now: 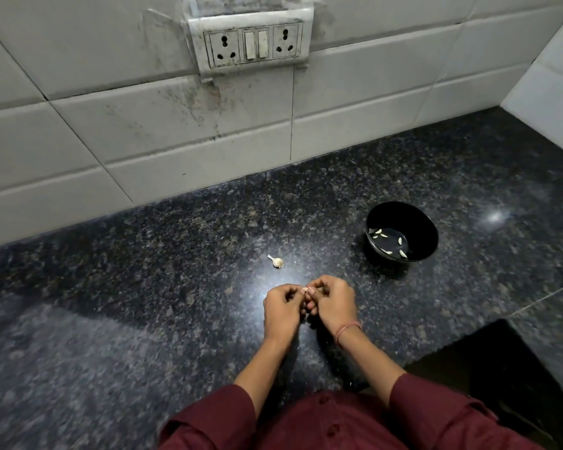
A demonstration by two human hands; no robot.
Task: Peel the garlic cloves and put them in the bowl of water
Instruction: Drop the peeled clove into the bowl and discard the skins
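Granite desk [143, 287]: dark, speckled, polished stone; it runs from the near edge to the back edge under a white tiled wall [143, 131], with a bright glare on its middle.
Left hand [281, 308]: fingers curled, thumb and fingertips pinching a small pale garlic clove [305, 290]; it hovers over the middle of the desk, closer to the near edge than to the back edge.
Right hand [333, 303]: fingers curled too, pinching the same small pale garlic clove from the other side; its fingers meet those of the left hand.
Clove in the grip: only a tip shows between the left hand and the right hand; I cannot tell whether skin is on it.
Black round bowl [407, 212]: upright on the desk, right of the hands and farther toward the back edge, well apart from them.
Peeled garlic cloves [380, 235]: several pale ones lie inside the black round bowl on a dark shiny surface, mostly along its left and near side.
Garlic bulb remnant [278, 262]: small, whitish, with a short stalk pointing back-left; it lies on the desk just beyond the left hand, apart from it.
Wrist thread [348, 329]: reddish band round the right wrist.
Maroon shirt [322, 423]: buttoned, long-sleeved, at the near edge.
Socket panel [252, 43]: grimy white, two sockets and two switches, on the wall above the back edge.
Black panel [501, 362]: flat dark rectangle at the near right corner.
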